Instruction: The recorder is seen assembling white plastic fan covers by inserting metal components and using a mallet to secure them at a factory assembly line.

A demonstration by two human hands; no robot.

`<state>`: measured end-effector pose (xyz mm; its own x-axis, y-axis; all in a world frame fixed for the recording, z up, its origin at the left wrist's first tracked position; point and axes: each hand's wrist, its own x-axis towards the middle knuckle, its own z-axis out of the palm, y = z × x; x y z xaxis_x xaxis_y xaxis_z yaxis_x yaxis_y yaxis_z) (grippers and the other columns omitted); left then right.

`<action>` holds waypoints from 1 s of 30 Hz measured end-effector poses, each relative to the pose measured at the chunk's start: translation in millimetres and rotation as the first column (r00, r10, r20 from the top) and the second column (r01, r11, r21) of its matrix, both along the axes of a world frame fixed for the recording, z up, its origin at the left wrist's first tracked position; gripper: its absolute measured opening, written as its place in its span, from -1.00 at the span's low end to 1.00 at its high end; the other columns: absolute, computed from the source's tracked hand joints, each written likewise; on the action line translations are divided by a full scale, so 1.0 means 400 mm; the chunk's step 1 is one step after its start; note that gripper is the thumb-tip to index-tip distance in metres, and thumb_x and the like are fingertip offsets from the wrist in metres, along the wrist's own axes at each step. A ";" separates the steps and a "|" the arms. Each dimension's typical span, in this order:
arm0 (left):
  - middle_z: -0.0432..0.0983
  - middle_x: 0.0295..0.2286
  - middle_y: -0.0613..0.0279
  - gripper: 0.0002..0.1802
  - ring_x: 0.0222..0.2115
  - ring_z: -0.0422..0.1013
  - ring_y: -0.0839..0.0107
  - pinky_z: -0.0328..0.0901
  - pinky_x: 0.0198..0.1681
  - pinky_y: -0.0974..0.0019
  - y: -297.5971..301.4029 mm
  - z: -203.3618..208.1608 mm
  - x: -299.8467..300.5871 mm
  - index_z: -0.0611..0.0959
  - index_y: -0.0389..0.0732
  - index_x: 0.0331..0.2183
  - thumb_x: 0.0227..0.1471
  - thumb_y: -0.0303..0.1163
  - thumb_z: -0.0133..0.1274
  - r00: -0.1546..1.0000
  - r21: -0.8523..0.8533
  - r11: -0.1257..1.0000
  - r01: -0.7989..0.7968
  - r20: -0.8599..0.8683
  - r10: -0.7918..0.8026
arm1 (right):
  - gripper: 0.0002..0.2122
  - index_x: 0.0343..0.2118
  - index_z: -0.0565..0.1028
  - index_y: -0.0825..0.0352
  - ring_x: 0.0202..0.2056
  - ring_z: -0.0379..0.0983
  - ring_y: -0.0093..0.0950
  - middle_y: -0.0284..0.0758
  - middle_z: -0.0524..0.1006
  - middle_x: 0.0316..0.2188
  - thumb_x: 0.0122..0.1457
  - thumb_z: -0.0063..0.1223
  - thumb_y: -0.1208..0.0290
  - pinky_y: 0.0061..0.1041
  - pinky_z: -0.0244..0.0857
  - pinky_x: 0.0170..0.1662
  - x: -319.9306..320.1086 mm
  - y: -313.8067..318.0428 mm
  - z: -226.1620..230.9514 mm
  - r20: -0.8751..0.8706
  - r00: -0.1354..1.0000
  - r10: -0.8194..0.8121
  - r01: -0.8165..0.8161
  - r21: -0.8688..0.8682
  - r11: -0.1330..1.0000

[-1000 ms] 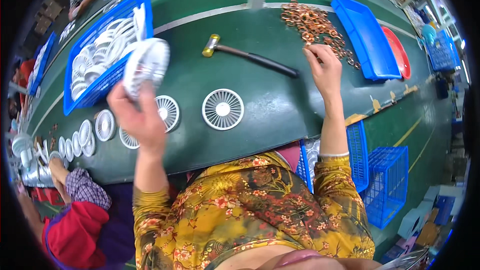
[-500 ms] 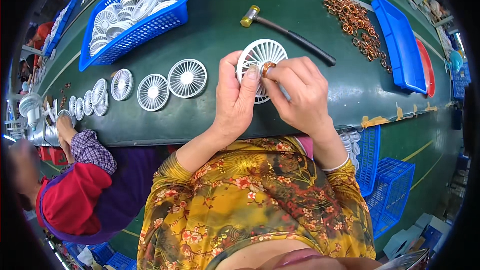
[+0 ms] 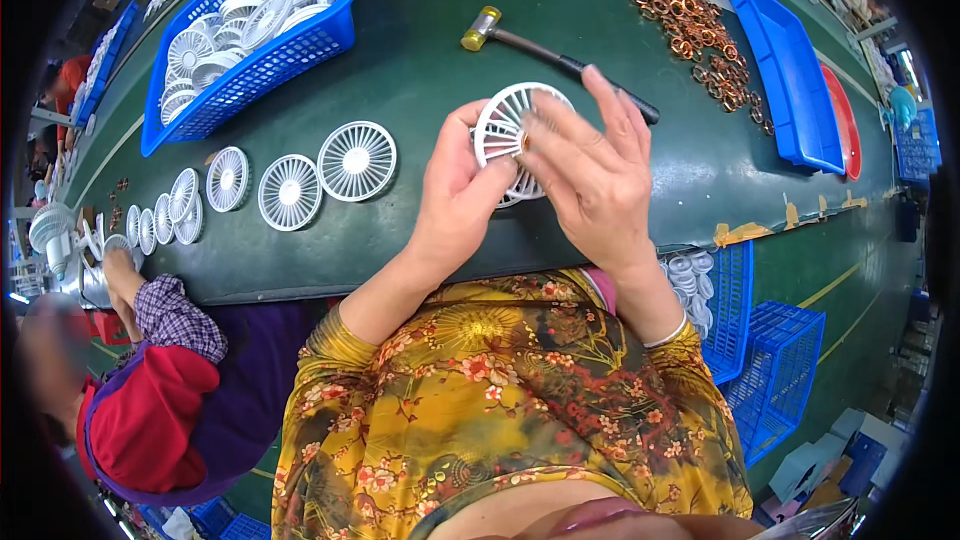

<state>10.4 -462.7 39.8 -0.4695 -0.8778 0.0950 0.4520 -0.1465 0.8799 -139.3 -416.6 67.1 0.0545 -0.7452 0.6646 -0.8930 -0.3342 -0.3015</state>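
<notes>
My left hand (image 3: 462,175) grips a round white plastic fan grille (image 3: 497,121) by its left side, thumb across the front. My right hand (image 3: 597,165) lies against the grille's face with its fingers extended and blurred by motion. A bit of copper ring (image 3: 525,142) shows at the grille's middle, mostly covered by the right fingers. On the green table beyond my hands lies a mallet (image 3: 560,62) with a yellow head and black handle, its grip end partly behind the right fingers. Two loose fan grilles (image 3: 357,161) lie flat left of my hands.
A blue basket (image 3: 250,70) full of white grilles stands at the back left. Copper rings (image 3: 690,30) lie heaped at the back right beside a blue tray (image 3: 790,75) and a red tray (image 3: 842,125). A co-worker (image 3: 165,390) sits at left; blue crates (image 3: 775,370) stand below the table's edge.
My right fingers have opened from a pinch on the copper ring and now stretch over the grille's face. The left hand keeps its hold. The view has shifted slightly.
</notes>
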 end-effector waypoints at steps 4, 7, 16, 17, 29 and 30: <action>0.39 -0.10 0.19 -0.48 -0.08 0.36 0.50 0.29 -0.01 0.41 0.029 0.031 0.004 0.27 -0.33 0.06 0.09 -0.50 0.06 0.982 0.021 0.982 0.188 -0.018 -0.187 | -0.73 -0.19 0.61 0.11 0.19 0.23 -0.28 -0.50 0.55 -0.07 -0.02 0.24 0.32 -0.17 -0.11 0.27 -0.072 0.032 0.018 0.039 0.964 0.262 -0.265 0.079 0.961; 0.41 -0.12 0.21 -0.49 -0.11 0.38 0.53 0.30 -0.02 0.43 0.031 0.023 -0.021 0.30 -0.30 0.05 0.11 -0.45 0.09 0.972 0.032 0.972 0.234 -0.014 -0.234 | -0.71 -0.13 0.59 0.18 0.13 0.31 -0.21 -0.34 0.55 -0.08 0.03 0.20 0.38 -0.14 0.04 0.22 -0.108 0.034 -0.005 0.300 0.873 0.385 -0.432 0.106 0.896; 0.58 -0.42 0.03 -0.50 -0.39 0.54 0.14 0.44 -0.33 0.23 0.049 -0.023 -0.066 0.46 -0.20 -0.02 -0.06 -0.50 0.14 0.783 -0.759 0.576 0.305 0.544 0.301 | -0.67 0.00 0.46 0.39 -0.21 0.54 -0.50 -0.21 0.57 -0.17 0.19 0.05 0.38 -0.53 0.42 -0.19 -0.276 -0.045 -0.051 0.679 0.708 -0.194 -0.114 0.380 0.918; 0.58 -0.41 0.06 -0.52 -0.40 0.54 0.17 0.44 -0.34 0.22 0.050 -0.046 -0.077 0.48 -0.17 -0.03 -0.08 -0.51 0.12 0.801 -0.852 0.465 0.241 0.445 0.400 | -0.58 0.05 0.41 0.39 -0.39 0.52 -0.59 -0.25 0.58 -0.27 0.18 0.08 0.28 -0.61 0.39 -0.33 -0.331 -0.081 -0.062 0.472 0.785 -0.402 0.115 0.527 0.842; 0.32 0.01 -0.16 -0.54 0.10 0.19 -0.10 0.13 0.15 -0.02 -0.066 -0.004 0.050 0.49 -0.17 -0.04 0.00 -0.27 0.12 0.455 -0.806 0.508 0.304 0.591 0.666 | -0.72 -0.46 0.53 0.38 -0.42 0.49 -0.11 -0.05 0.53 -0.51 0.17 0.03 0.21 -0.22 0.32 -0.33 -0.488 -0.107 -0.160 0.033 0.840 -0.542 0.478 0.429 0.767; 0.35 -0.01 -0.16 -0.57 0.08 0.23 -0.09 0.18 0.12 0.02 -0.106 0.024 0.071 0.52 -0.18 -0.07 -0.02 -0.29 0.14 0.484 -0.851 0.469 0.237 0.522 0.702 | -0.70 -0.46 0.52 0.38 -0.42 0.49 -0.09 -0.03 0.53 -0.51 0.20 -0.02 0.19 -0.20 0.32 -0.32 -0.489 -0.119 -0.162 -0.007 0.817 -0.576 0.527 0.415 0.742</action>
